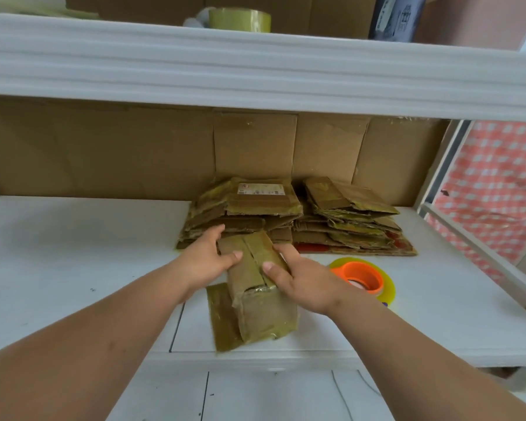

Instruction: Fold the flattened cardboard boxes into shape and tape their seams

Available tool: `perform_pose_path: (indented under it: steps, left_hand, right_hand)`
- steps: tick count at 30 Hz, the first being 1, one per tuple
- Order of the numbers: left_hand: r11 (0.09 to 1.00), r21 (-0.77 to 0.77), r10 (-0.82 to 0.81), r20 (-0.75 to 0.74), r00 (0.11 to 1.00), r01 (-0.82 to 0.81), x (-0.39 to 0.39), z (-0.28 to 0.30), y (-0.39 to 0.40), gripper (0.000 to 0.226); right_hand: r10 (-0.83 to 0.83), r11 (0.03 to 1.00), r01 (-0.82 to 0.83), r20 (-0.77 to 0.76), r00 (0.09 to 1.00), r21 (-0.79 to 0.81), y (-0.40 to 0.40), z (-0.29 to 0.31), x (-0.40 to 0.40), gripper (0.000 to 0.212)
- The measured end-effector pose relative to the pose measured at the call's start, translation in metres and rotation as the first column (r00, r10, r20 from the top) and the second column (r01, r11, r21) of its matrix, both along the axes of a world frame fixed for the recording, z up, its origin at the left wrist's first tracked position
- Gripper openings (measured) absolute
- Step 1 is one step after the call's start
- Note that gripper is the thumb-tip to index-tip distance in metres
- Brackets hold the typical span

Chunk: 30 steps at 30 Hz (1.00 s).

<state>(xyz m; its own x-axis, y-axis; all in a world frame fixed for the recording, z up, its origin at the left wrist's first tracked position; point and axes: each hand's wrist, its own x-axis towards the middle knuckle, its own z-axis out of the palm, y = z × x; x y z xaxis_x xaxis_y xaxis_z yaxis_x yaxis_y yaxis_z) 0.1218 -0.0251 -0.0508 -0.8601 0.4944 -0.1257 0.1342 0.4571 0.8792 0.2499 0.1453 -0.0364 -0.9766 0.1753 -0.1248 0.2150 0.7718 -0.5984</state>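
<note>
Folding step in hand: box formed, on table just in front of flat stacks. Left hand and right hand, fingers curled, pressing top flaps shut. Next, probably: tape roll, right of box, for seam.

Person, seen from the head camera: two forearms and two hands in view, nothing more of the body.

Left hand: bare; no glove, ring or band visible. Nails short and unpainted where they show.

Right hand: bare; no glove, ring or band visible. Thumbnail short and unpainted.

Forearms: bare from wrist to frame edge; no sleeve, cuff, watch or bracelet in view. A few small dark marks on the left forearm.
</note>
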Motion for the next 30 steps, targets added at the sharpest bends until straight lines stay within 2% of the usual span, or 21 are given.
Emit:
perform_pose_path:
  steps: [3,8,11,12,14,17,19,22,24,26,30]
  left_hand:
    - [0.997,-0.061,-0.052,-0.066,0.996,0.048,0.008,-0.004,0.003,0.073]
    - [0.971,-0.24,-0.075,-0.26,0.963,0.01,0.018,-0.009,0.008,0.057]
    - [0.937,-0.349,-0.164,-0.469,0.868,-0.011,0.023,-0.008,0.008,0.045]
    - [0.925,-0.379,-0.207,-0.493,0.845,0.005,0.025,-0.006,0.007,0.047]
    - [0.903,-0.419,-0.282,-0.42,0.862,0.092,0.028,-0.001,0.004,0.062]
    - [0.892,-0.418,-0.325,-0.324,0.888,0.174,0.03,0.004,-0.004,0.082]
    - [0.898,-0.411,-0.306,-0.324,0.895,0.158,0.033,0.003,-0.008,0.082]
    - [0.921,-0.369,-0.257,-0.336,0.906,0.124,0.04,-0.002,-0.007,0.062]
    - [0.922,-0.368,-0.264,-0.364,0.893,0.123,0.045,-0.002,-0.005,0.046]
    - [0.922,-0.374,-0.259,-0.415,0.872,0.096,0.047,0.0,-0.003,0.04]
    - [0.933,-0.358,-0.22,-0.469,0.856,0.043,0.054,0.004,-0.002,0.034]
  right_hand:
    - [0.013,0.989,-0.001,0.075,0.997,-0.148,0.006,-0.009,0.006,0.065]
    - [0.006,0.983,0.008,0.075,0.997,-0.182,0.004,-0.018,0.01,0.068]
    - [-0.046,0.98,0.056,0.055,0.997,-0.189,0.002,-0.014,0.011,0.068]
    - [-0.052,0.983,0.062,0.062,0.997,-0.174,0.002,-0.011,0.011,0.068]
    - [-0.051,0.989,0.061,0.076,0.996,-0.133,0.006,-0.005,0.012,0.066]
    - [-0.12,0.98,0.12,0.012,0.993,-0.156,0.023,-0.006,0.013,0.051]
    - [-0.213,0.977,0.214,-0.018,0.977,0.013,0.043,-0.014,0.013,0.047]
    - [-0.378,0.877,0.333,0.069,0.923,0.347,0.072,-0.029,0.02,0.057]
    - [-0.406,0.856,0.298,0.19,0.894,0.423,0.082,-0.038,0.028,0.054]
    - [-0.378,0.853,0.225,0.261,0.888,0.471,0.087,-0.048,0.033,0.05]
    - [-0.301,0.812,0.139,0.202,0.932,0.567,0.097,-0.057,0.034,0.035]
